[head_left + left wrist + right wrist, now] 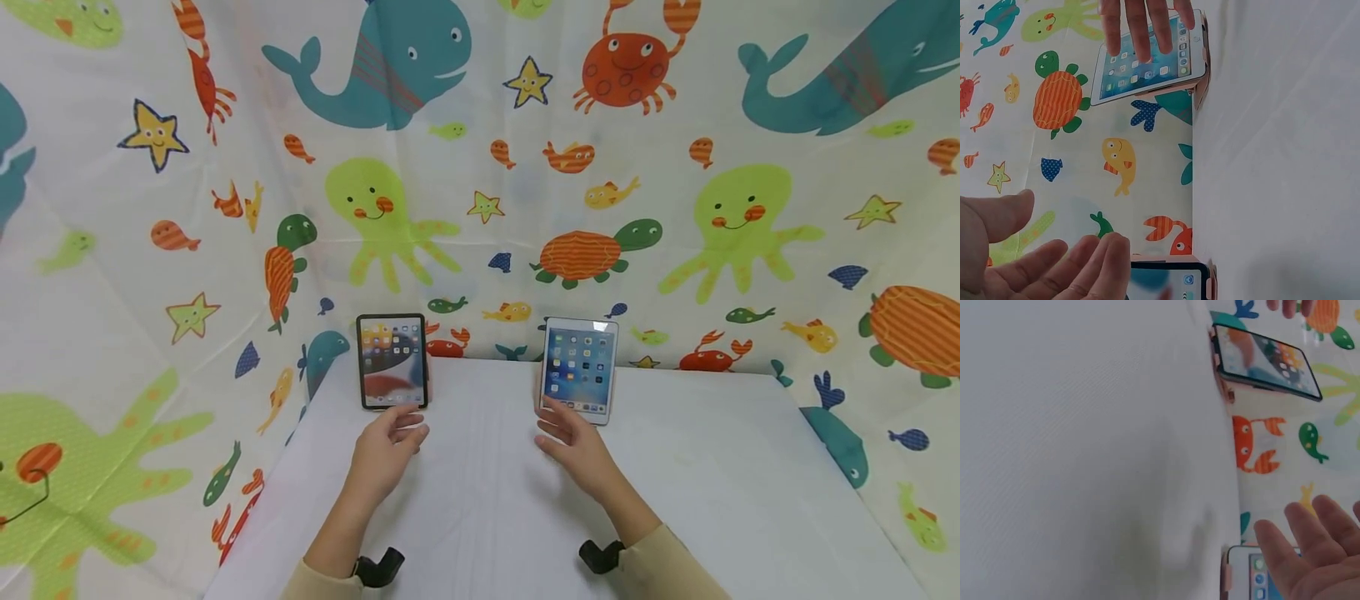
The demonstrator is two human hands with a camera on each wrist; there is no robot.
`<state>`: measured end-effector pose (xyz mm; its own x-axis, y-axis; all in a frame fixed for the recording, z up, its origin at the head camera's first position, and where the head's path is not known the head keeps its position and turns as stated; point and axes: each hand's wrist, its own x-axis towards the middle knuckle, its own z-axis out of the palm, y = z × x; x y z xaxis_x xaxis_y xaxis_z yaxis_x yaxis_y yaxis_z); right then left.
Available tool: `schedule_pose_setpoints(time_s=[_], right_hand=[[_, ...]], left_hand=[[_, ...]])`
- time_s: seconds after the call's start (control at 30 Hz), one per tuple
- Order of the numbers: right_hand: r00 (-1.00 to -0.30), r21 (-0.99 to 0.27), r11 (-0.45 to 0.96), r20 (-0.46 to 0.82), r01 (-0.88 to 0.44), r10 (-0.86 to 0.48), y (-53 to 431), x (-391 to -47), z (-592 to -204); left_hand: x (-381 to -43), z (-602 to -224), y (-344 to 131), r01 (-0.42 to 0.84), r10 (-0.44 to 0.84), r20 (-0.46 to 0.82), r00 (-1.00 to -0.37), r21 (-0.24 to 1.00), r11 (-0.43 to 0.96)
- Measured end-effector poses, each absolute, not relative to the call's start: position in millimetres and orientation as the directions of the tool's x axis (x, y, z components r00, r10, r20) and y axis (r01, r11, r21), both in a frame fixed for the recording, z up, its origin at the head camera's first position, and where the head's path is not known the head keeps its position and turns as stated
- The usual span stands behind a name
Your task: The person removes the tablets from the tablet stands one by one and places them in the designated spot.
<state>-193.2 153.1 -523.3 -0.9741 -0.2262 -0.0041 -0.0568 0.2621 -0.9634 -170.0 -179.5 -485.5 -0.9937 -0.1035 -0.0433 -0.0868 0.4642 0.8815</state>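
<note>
Two lit tablets lean upright on pinkish stands at the far side of the table. The dark-framed tablet (393, 362) is on the left, and the white-framed tablet (579, 367) on the right; both display app icons. My left hand (387, 446) hovers just in front of the dark tablet, fingers loosely bent and holding nothing. Before the white tablet, my right hand (573, 442) hangs with relaxed fingers, overlapping the screen's lower left corner in the head view. In the right wrist view, the spread fingers (1310, 540) of that hand cover part of the white tablet.
A white cloth covers the table (480, 483). Behind it and along both sides hangs a curtain (487, 242) printed with sea animals. Each wrist wears a black camera mount (378, 568), below beige sleeves (671, 567).
</note>
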Motion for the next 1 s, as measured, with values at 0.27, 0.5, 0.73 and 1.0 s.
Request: schedule_pose_setpoints(time_s=[0.27,0.5,0.73,1.0], right_hand=[[-0.973,-0.982,0.189,-0.051,0.008,-0.226,144,-202,-515],[-0.961,-0.984,0.176,-0.025,-0.025,-0.277,131,-214,-506],[-0.954,-0.985,0.171,-0.021,-0.033,-0.300,116,-224,-501],[-0.943,-0.986,0.159,-0.015,-0.040,-0.333,99,-235,-501]], left_hand=[[-184,-485,-195,-0.101,-0.059,-0.086,-0.995,0.940,0.327],[-193,-486,-212,-0.117,-0.065,-0.105,-0.992,0.963,0.243],[-203,-486,-225,-0.148,-0.079,-0.134,-0.988,0.965,0.217],[-211,-487,-235,-0.174,-0.093,-0.159,-0.983,0.969,0.174]])
